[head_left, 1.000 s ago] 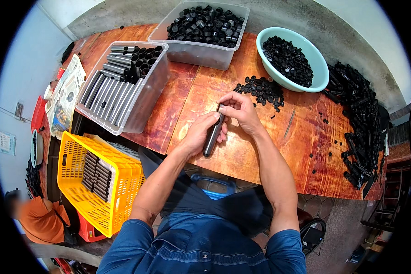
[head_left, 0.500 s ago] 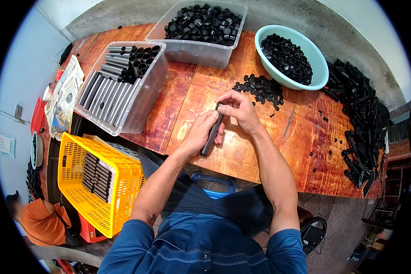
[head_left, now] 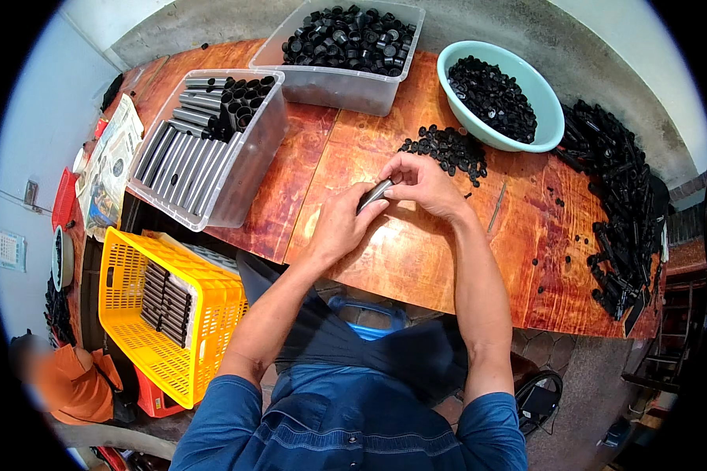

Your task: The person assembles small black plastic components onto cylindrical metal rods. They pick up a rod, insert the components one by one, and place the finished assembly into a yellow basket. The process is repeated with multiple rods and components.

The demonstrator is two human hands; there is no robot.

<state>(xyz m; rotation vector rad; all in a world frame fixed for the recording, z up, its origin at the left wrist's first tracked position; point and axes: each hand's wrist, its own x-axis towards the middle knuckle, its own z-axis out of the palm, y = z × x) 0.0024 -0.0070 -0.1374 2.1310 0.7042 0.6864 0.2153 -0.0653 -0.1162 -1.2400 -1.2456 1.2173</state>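
Observation:
A short dark tube (head_left: 375, 195) is held between both hands over the wooden table (head_left: 314, 169), tilted with its far end up and to the right. My left hand (head_left: 344, 226) is closed around its near part, so most of the tube is hidden by the fingers. At the far end, my right hand (head_left: 426, 188) pinches the tube with thumb and fingers. Whether a small part sits in that pinch, I cannot tell. Just beyond my right hand lies a loose heap of small black caps (head_left: 448, 151).
A clear box (head_left: 247, 177) of tubes stands left, another (head_left: 338, 94) of black caps behind it. Small black parts fill a pale green bowl (head_left: 555, 118). Black pieces (head_left: 628, 204) pile up at right. A yellow crate (head_left: 216, 318) holds stacked tubes; a person in orange (head_left: 75, 385) is lower left.
The tube has turned in my hands, and its near end is now hidden by my left hand. My left fingers have wrapped further around it, while my right hand has shifted slightly right.

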